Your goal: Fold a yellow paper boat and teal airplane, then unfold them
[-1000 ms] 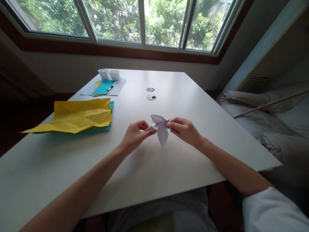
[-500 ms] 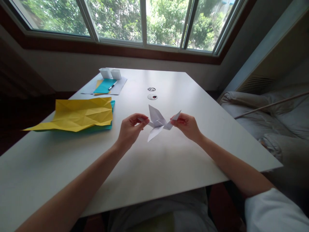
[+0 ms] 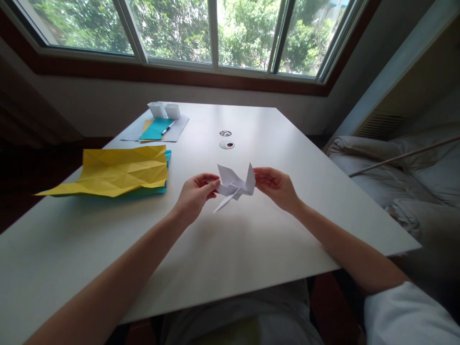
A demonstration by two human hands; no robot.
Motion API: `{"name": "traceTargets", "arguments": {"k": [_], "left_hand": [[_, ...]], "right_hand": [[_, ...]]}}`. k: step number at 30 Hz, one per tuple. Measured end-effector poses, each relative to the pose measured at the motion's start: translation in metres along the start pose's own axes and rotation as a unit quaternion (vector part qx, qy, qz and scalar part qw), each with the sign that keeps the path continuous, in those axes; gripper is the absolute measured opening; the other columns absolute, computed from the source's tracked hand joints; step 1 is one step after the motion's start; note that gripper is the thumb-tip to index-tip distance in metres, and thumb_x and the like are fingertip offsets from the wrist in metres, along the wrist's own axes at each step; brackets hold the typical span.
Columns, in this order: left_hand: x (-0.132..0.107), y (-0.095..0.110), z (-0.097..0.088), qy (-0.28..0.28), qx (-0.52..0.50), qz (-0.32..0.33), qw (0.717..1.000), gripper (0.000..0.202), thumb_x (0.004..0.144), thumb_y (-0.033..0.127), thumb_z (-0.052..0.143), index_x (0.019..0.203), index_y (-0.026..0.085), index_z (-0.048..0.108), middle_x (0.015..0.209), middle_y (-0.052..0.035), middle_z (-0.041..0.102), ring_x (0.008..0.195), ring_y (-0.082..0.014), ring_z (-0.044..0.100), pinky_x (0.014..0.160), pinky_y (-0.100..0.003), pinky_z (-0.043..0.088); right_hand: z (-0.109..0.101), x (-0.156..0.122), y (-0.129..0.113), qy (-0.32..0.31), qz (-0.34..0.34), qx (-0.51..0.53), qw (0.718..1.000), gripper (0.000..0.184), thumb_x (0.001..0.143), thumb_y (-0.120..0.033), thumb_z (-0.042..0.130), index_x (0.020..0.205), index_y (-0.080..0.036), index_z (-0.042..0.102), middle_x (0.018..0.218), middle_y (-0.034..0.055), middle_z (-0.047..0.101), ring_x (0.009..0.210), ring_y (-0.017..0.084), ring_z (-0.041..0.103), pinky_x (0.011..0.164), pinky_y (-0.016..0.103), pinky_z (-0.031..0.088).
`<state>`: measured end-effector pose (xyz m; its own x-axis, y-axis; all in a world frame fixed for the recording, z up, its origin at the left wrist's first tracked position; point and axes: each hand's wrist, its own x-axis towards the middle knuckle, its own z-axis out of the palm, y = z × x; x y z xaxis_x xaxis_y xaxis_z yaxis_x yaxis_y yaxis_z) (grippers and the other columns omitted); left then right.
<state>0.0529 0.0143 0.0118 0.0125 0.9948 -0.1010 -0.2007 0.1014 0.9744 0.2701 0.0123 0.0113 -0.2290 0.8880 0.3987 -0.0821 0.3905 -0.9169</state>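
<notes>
A white origami figure (image 3: 235,186) made of folded paper, with several pointed flaps, is held up over the table between my two hands. My left hand (image 3: 196,195) pinches its left point between thumb and fingers. At the right side, one flap stands upright, and my right hand (image 3: 278,187) has its bent fingertips at that flap. Part of those fingertips is hidden behind the paper.
A creased yellow sheet (image 3: 124,167) lies over teal paper (image 3: 168,158) on the white table (image 3: 230,268) at left. Farther back are a teal sheet (image 3: 157,128), a pen (image 3: 167,128) and two white folded paper boxes (image 3: 173,111). Two round metal fittings (image 3: 226,144) sit mid-table.
The right flap, stretched outward to the right before, now stands upright and closer in. The figure has turned and tilted slightly. My left hand keeps its pinch.
</notes>
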Motion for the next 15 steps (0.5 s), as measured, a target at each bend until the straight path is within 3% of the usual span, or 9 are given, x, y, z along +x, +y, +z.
{"name": "traceTargets", "arguments": {"k": [6, 11, 15], "left_hand": [[0.002, 0.002, -0.004, 0.029, -0.039, -0.064, 0.997, 0.028, 0.054, 0.015, 0.076, 0.076, 0.011, 0.06, 0.061, -0.0016, 0.063, 0.052, -0.008, 0.057, 0.048, -0.015, 0.043], [0.007, 0.002, -0.007, 0.041, -0.079, -0.103, 0.991, 0.024, 0.055, 0.0, 0.067, 0.076, 0.011, 0.062, 0.065, -0.0017, 0.064, 0.053, -0.0072, 0.058, 0.048, -0.013, 0.046], [0.007, 0.003, -0.007, 0.029, -0.095, -0.154, 0.983, 0.021, 0.056, 0.001, 0.066, 0.074, 0.012, 0.061, 0.067, -0.0028, 0.064, 0.053, -0.0065, 0.057, 0.051, -0.014, 0.047]], "right_hand": [[-0.007, 0.004, 0.001, 0.034, 0.05, 0.004, 0.998, 0.032, 0.061, -0.032, 0.076, 0.089, -0.018, 0.07, 0.085, 0.0049, 0.071, 0.081, 0.019, 0.066, 0.078, 0.035, 0.055], [-0.008, 0.007, -0.003, 0.076, 0.09, 0.02, 0.993, 0.028, 0.059, -0.032, 0.078, 0.082, -0.017, 0.071, 0.071, 0.0017, 0.069, 0.063, 0.014, 0.063, 0.067, 0.03, 0.055], [-0.008, 0.011, -0.001, 0.123, 0.147, 0.078, 0.978, 0.028, 0.06, -0.037, 0.077, 0.075, -0.016, 0.068, 0.066, 0.0008, 0.066, 0.052, 0.009, 0.058, 0.054, 0.024, 0.051]]}}
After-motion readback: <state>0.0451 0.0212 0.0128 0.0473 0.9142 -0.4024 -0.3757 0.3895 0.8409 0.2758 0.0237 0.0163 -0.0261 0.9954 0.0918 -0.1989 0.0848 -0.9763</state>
